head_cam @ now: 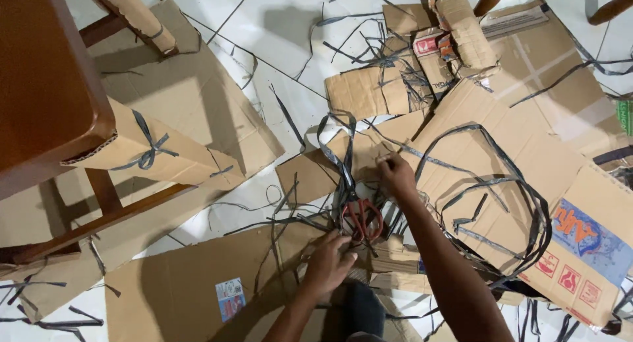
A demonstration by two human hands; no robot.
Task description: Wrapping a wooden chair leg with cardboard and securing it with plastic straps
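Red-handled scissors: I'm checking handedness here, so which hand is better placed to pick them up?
Left, probably. The left hand already reaches the red-handled scissors, fingertips at the handles. The right hand is farther up, pinching a dark strap on the cardboard.

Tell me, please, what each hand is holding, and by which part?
Left hand touches the red-handled scissors near the handles; right hand pinches a dark strap. Firm holds cannot be told.

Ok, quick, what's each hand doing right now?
Left hand: fingers curled by the red-handled scissors, grip cannot be told.
Right hand: pinching a dark strap on the cardboard.
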